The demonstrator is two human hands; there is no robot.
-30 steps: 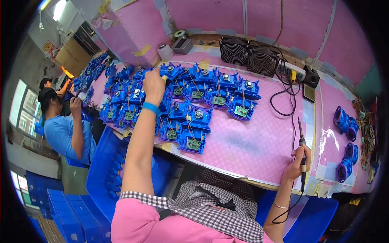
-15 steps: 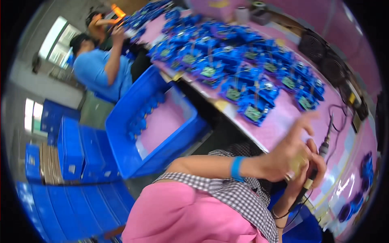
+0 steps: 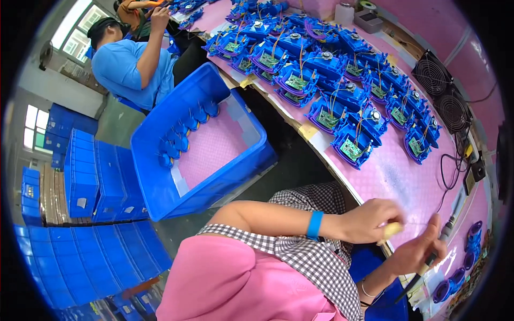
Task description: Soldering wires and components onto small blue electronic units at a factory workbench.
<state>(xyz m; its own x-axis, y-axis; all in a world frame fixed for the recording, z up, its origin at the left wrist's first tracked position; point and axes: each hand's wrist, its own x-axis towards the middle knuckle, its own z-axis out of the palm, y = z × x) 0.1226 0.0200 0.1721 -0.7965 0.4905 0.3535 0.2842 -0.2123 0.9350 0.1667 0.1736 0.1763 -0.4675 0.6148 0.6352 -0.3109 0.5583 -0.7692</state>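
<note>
My left hand (image 3: 370, 219), with a blue band at the wrist, is closed on a small pale-yellow object (image 3: 392, 231), blurred by motion; its kind is unclear. A faint thin strand seems to stretch from there toward my right hand. My right hand (image 3: 416, 253) grips a soldering iron (image 3: 445, 230) by its dark handle, its metal end pointing up and away over the pink bench. Beyond the hands stand rows of blue plastic housings (image 3: 353, 145) with green circuit boards, wires and round metal parts. Neither hand touches them.
To my left is a large blue bin (image 3: 201, 195) with several small blue parts inside. Two black fans (image 3: 430, 75) and a cable (image 3: 443, 166) line the bench's far right. Purple-blue parts (image 3: 450, 283) lie at right. A co-worker in blue (image 3: 120, 69) sits beyond the bin.
My hands, close together before, have moved apart. My left fingers, raised earlier, are now curled in. The whole view has shifted a little and sharpened.
</note>
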